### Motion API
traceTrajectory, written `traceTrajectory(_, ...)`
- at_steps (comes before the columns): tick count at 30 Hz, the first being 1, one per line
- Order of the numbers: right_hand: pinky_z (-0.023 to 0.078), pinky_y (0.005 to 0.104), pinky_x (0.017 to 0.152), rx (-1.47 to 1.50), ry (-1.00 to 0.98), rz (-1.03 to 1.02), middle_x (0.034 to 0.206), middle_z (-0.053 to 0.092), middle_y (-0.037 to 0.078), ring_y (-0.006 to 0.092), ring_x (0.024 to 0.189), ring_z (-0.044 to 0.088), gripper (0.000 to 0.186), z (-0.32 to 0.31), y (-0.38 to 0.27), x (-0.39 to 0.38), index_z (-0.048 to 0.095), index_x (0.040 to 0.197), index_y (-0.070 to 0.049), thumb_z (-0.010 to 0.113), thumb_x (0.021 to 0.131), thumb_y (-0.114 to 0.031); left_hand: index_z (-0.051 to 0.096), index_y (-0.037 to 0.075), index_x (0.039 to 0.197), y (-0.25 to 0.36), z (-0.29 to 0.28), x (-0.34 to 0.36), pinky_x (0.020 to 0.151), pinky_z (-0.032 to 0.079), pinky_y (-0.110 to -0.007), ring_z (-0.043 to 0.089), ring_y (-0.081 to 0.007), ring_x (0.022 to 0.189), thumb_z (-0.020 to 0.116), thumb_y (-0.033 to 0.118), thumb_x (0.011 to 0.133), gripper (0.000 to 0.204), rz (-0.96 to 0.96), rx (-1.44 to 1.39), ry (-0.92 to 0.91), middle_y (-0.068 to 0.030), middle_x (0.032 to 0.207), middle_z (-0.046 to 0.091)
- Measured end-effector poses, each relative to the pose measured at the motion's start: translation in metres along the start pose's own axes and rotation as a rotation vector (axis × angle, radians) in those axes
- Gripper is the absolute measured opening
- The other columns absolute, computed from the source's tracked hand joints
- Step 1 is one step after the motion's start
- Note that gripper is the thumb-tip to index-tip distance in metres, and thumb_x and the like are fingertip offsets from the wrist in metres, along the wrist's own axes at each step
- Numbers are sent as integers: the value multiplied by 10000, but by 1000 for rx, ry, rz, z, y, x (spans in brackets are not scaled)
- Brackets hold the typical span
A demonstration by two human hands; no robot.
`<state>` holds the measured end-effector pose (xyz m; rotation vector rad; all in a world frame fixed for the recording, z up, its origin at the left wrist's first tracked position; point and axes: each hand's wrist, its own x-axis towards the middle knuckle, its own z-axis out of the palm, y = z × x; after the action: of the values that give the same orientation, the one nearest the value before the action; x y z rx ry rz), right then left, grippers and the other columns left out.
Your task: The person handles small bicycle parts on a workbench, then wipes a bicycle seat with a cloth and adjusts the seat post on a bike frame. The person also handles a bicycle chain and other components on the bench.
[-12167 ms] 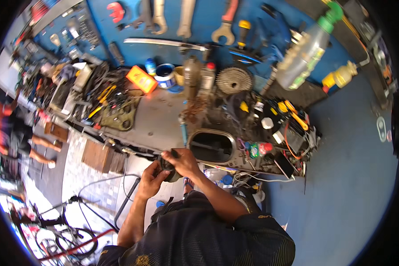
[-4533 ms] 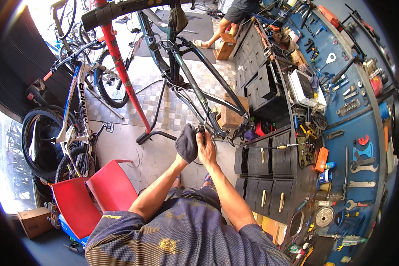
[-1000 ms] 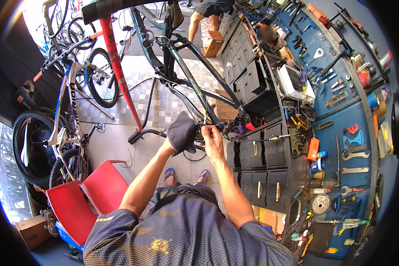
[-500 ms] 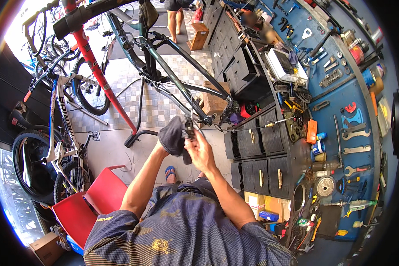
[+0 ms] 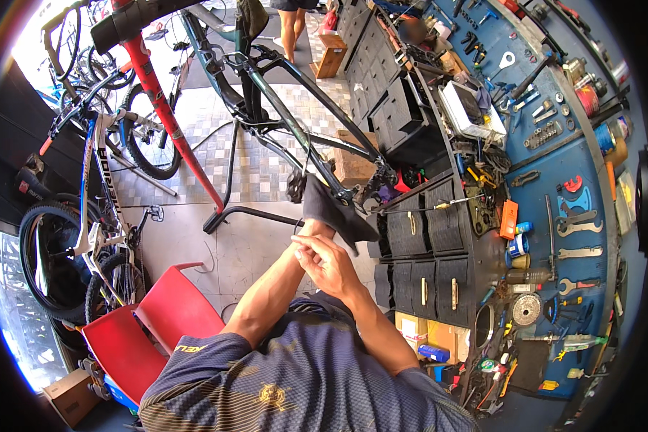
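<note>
A dark grey cloth (image 5: 342, 216) drapes over my left hand (image 5: 317, 226), hiding its fingers as it holds the cloth. My right hand (image 5: 325, 265) is beside my left wrist, its index finger stretched toward it and the others loosely bent, with nothing visible in them. Just beyond the cloth, a small black component (image 5: 295, 186) hangs on a hose from the dark green bicycle frame (image 5: 273, 108), which is clamped up in front of me. The red post of a work stand (image 5: 167, 129) rises to the left of the frame.
Bicycles (image 5: 93, 216) lean at left, behind a red chair (image 5: 176, 309). At right stand a black drawer cabinet (image 5: 428, 273), a cluttered bench (image 5: 482, 216) and a blue tool board (image 5: 569, 281). A co-worker's legs (image 5: 291, 36) show at the top, beside a wooden stool (image 5: 330, 56).
My left hand and cloth have swung right. My right hand has left the black component and come down to my left wrist; the component now hangs free. The co-worker's legs have shifted left.
</note>
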<state>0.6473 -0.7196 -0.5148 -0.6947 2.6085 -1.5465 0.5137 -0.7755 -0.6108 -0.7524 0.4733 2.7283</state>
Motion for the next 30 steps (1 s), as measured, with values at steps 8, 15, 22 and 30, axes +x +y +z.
traceTrajectory(8,540,295,679,164,31,286,986,720,85,155,777,668,227,-17,14,-34,715,1219,-45,677,1016,-140,596,81,1291,-4,11,-19,784,537,-291,634,-165,940,642,148,959,342,146,343,-282,-38,1110,676)
traceTrajectory(15,544,307,693,172,-6,367,999,740,97,157,802,686,215,-18,30,-44,715,1191,-40,671,1022,-164,596,67,1233,9,-2,-42,833,534,-299,638,-191,943,764,68,774,490,631,1190,-434,-51,1073,667)
traceTrajectory(22,551,310,694,124,19,367,995,743,113,175,803,699,213,-26,36,-44,718,1170,-23,669,1020,-166,676,78,971,21,2,-54,642,532,-374,642,-326,692,902,162,771,313,1220,1346,-497,-114,829,676)
traceTrajectory(30,549,318,677,105,12,403,994,744,132,193,777,701,207,-20,46,-49,715,1136,-2,671,1012,-161,589,75,920,15,12,-55,610,469,-420,586,-346,716,881,154,740,352,1373,1404,-311,-129,809,585)
